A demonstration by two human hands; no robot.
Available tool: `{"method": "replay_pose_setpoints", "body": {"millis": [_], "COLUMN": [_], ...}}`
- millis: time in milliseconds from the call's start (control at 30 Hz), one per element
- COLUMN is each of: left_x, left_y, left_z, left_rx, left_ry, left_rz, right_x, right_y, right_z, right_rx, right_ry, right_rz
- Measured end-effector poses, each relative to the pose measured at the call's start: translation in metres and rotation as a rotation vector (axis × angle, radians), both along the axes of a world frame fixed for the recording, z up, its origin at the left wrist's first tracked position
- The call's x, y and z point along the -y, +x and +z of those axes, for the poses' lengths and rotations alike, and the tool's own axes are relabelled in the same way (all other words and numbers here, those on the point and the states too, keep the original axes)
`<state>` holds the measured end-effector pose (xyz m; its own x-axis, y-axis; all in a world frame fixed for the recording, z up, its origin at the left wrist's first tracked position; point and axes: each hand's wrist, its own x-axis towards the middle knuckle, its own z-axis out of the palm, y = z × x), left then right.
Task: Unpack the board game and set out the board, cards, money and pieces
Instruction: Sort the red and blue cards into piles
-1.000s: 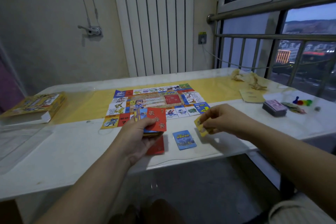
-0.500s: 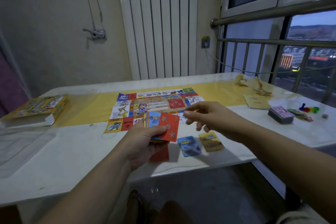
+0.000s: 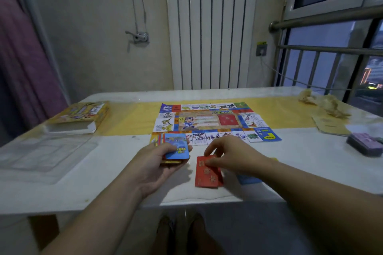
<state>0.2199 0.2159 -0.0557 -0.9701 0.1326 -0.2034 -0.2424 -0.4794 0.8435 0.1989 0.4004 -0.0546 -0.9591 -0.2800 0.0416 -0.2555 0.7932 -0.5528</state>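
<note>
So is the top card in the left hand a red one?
No, the top card of the deck in the left hand is blue; the red card is on the table, at the right hand.

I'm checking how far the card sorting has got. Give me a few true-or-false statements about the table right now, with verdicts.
1. The left hand holds a card stack with a blue card on top. True.
2. The right hand has its fingers on a yellow card. False: they pinch a red card near the front edge of the table.
3. The board is folded shut. False: it lies open and flat on the table.
4. The game box sits left of the board. True.
5. The purple stack lies far right, away from both hands. True.
</note>
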Motion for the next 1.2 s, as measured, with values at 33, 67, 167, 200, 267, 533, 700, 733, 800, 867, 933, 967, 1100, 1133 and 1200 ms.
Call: {"method": "replay_pose_setpoints", "body": {"millis": [33,67,167,200,267,533,700,733,800,867,933,967,1100,1133,1200], "left_x": [0.000,-0.001,-0.006,-0.008,-0.013,-0.028,-0.022,-0.023,-0.027,-0.031,-0.035,-0.035,-0.035,-0.035,-0.035], "left_y": [0.001,0.002,0.003,0.003,0.003,-0.001,-0.012,-0.013,-0.014,-0.013,-0.013,-0.012,-0.012,-0.012,-0.013], "left_z": [-0.002,-0.004,-0.008,-0.008,-0.007,-0.003,-0.001,-0.001,-0.002,-0.002,-0.003,-0.004,-0.005,-0.006,-0.007], "left_rx": [-0.024,-0.048,-0.072,-0.070,-0.094,-0.107,-0.045,-0.032,-0.007,0.009,0.021,0.025,0.024,0.019,0.007], "left_ry": [-0.033,-0.059,-0.104,-0.120,-0.176,-0.151,0.075,0.090,0.111,0.123,0.135,0.138,0.130,0.122,0.092], "left_rz": [-0.010,-0.019,-0.015,-0.013,-0.039,-0.043,-0.035,-0.033,-0.037,-0.052,-0.069,-0.076,-0.080,-0.077,-0.080], "right_x": [0.002,0.002,-0.002,-0.003,-0.003,-0.016,-0.049,-0.054,-0.062,-0.066,-0.068,-0.067,-0.065,-0.065,-0.064], "right_y": [-0.001,-0.001,-0.002,-0.002,0.000,-0.002,0.005,0.006,0.009,0.011,0.015,0.016,0.020,0.019,0.020], "right_z": [-0.004,-0.006,-0.005,-0.001,0.011,0.032,0.039,0.038,0.035,0.029,0.023,0.021,0.022,0.022,0.022], "right_rx": [-0.047,-0.094,-0.210,-0.210,-0.103,0.034,0.348,0.366,0.377,0.385,0.354,0.335,0.265,0.250,0.246], "right_ry": [0.118,0.223,0.227,0.082,-0.266,-0.404,-0.899,-0.874,-0.786,-0.678,-0.489,-0.400,-0.277,-0.293,-0.333], "right_rz": [-0.009,-0.023,-0.050,-0.050,-0.029,0.011,-0.150,-0.171,-0.188,-0.194,-0.188,-0.172,-0.148,-0.147,-0.124]}}
